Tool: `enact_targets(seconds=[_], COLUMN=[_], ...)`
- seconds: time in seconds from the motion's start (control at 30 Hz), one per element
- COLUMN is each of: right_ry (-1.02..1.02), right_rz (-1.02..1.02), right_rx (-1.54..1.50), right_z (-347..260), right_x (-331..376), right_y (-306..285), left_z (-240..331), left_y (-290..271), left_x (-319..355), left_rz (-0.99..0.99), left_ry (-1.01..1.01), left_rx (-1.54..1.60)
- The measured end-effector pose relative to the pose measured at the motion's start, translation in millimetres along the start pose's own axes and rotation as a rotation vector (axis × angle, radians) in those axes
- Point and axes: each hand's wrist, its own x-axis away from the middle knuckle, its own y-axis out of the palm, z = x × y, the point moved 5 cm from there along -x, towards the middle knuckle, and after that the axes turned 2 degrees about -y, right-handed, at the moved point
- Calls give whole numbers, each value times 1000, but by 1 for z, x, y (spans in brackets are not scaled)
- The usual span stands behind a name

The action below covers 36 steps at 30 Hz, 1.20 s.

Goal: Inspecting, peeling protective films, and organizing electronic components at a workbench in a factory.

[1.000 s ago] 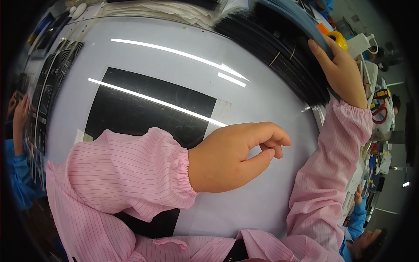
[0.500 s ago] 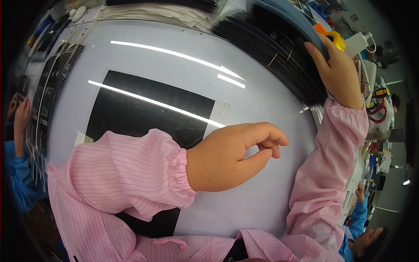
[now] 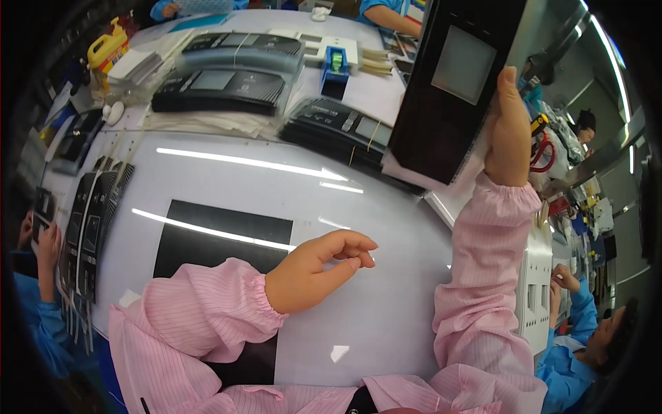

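In my right hand (image 3: 509,141) is a black rectangular panel (image 3: 431,131) with a pale grey window, held up and tilted at the table's far right. My thumb lies along its right edge; the other fingers are hidden behind it. Pale layered edges show along its lower right side, so it may be several sheets together. My left hand (image 3: 318,271) hovers over the white table, fingers loosely curled, the thumb apart from the index fingertip, nothing in it. Beneath my left forearm lies a black rectangular sheet (image 3: 200,238) on the table.
A banded stack of black panels (image 3: 331,127) lies left of the raised panel. Farther back are more panel stacks (image 3: 217,90), a blue tape dispenser (image 3: 335,72) and a yellow bottle (image 3: 108,48). Long black panels (image 3: 93,228) line the left edge. Co-workers in blue sit around.
My right hand has raised the panel, turning its windowed face into view. The view has tilted up, showing more of the table's far side. My left hand stays loosely curled.
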Motion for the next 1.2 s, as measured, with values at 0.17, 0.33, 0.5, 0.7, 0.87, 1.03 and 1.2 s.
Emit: enact_targets(seconds=[0.17, 0.33, 0.5, 0.7, 0.87, 1.03, 1.2], right_ry=[148, 121, 231, 202, 203, 232, 162], right_rz=[-197, -72, -49, -52, -46, -40, 18], right_rx=[-425, -269, -389, -213, -245, -210, -135], right_z=[7, 19, 23, 27, 31, 34, 32], right_x=[4, -9, -4, -7, -3, -4, -5], right_y=[13, -4, 9, 9, 7, 7, 5], left_z=[1, 1, 3, 1, 0, 1, 2], left_y=[4, 4, 0, -1, 3, 3, 1], left_x=[2, 0, 1, 4, 0, 1, 3], left_rz=[-5, -21, -14, -28, -35, -37, -30], left_ry=[-15, -60, -54, -39, -46, -47, -57], left_rx=[21, 54, 32, 61, 49, 35, 34])
